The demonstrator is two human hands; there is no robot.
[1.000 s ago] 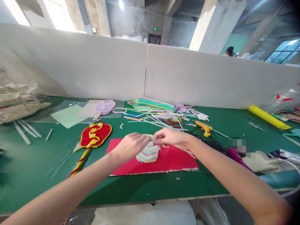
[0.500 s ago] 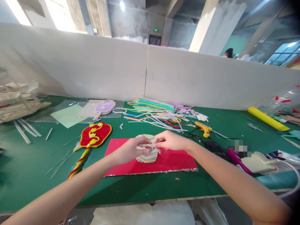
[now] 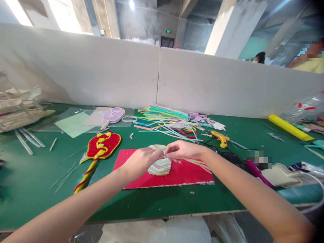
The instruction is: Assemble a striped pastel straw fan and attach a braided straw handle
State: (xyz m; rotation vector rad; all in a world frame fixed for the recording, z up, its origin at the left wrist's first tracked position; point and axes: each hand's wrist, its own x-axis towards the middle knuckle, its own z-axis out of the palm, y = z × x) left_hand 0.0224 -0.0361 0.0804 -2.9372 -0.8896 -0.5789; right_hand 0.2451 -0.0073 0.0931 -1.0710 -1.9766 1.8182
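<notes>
A striped pastel piece (image 3: 160,167) lies on the red board (image 3: 141,181), partly hidden under my hands. Above its upper part, my left hand (image 3: 144,161) has its fingers closed on the ends of thin pastel strips (image 3: 196,161). My right hand (image 3: 183,149) pinches the same strips close beside the left fingertips. The strips trail to the right over the board, passing below my right hand and wrist.
A red fan-shaped piece (image 3: 103,145) with a twisted handle lies left of the board. Behind are a purple fan-shaped piece (image 3: 113,115) and a pile of strips (image 3: 168,113). A yellow glue gun (image 3: 220,138) and cables lie right. A person stands beyond the partition.
My left fingers have closed and turned over toward the right hand. Pastel strips now show stretching right across the board. Another person has come into view at the upper right.
</notes>
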